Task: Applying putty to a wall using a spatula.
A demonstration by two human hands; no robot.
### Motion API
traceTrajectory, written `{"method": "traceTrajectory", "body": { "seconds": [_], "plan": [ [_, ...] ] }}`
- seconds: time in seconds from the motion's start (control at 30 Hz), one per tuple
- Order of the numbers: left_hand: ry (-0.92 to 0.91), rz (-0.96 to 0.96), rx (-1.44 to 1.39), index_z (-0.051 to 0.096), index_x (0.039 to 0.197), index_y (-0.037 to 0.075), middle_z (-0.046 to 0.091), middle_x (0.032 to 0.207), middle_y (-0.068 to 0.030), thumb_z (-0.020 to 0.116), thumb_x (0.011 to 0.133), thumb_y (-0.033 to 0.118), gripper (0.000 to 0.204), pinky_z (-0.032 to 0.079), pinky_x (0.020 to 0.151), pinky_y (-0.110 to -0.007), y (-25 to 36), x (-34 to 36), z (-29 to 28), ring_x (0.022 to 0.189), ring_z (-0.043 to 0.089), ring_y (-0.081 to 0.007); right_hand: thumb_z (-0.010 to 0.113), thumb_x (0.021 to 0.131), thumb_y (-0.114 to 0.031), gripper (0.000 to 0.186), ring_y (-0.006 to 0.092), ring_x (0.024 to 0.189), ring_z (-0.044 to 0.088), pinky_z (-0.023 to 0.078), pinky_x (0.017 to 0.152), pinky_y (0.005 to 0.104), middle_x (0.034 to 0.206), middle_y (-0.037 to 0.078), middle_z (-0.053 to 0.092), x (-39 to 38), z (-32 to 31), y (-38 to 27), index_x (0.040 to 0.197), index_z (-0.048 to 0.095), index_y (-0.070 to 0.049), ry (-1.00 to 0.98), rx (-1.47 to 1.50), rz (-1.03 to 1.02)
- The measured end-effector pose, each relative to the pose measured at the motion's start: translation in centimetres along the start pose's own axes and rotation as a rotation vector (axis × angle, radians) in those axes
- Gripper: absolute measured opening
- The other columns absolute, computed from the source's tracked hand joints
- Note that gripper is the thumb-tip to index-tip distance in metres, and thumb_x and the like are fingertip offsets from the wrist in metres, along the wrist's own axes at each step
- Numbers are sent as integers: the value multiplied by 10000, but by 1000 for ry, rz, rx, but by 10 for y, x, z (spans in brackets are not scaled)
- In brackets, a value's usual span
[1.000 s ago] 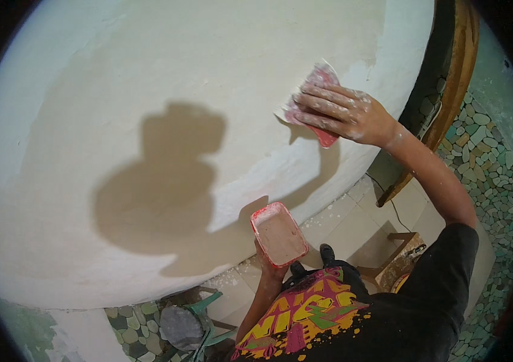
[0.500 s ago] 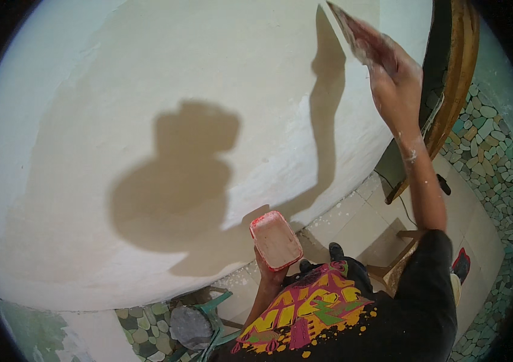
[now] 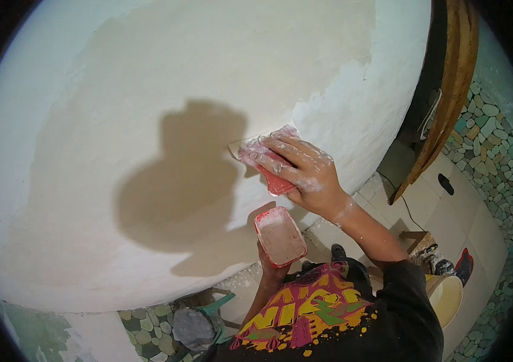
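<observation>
Red scraper point(image 3: 277, 183) in right hand point(image 3: 315, 178)

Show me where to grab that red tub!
Cup the red tub around its outer walls, probably from underneath, like the left hand: its top is open with pale paste inside, so grabbing from above could get messy.

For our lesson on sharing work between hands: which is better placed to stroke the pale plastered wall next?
Probably the right hand: it grips the flat red scraper over the wall, while the left hand holds the red-rimmed rectangular container of beige paste.
</observation>
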State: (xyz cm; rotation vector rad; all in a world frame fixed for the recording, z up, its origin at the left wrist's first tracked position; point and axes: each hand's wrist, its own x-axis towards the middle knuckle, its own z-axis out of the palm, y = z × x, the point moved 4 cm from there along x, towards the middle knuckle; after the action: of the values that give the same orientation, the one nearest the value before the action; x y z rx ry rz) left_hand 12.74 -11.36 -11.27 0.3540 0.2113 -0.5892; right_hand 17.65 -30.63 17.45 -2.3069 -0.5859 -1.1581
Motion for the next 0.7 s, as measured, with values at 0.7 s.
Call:
{"method": "traceTrajectory", "body": {
  "seconds": [0.7],
  "plan": [
    [39,77,-68,513,1488,160,620,1415,-122,499,1031,591,629,548,978,-658,-1,10,-32,1265,632,-369,682,831,28,439,285,924,758,616,827,361,1068,135,767,57,-55,13,1228,779,-131,442,180,131]
  ]
}}
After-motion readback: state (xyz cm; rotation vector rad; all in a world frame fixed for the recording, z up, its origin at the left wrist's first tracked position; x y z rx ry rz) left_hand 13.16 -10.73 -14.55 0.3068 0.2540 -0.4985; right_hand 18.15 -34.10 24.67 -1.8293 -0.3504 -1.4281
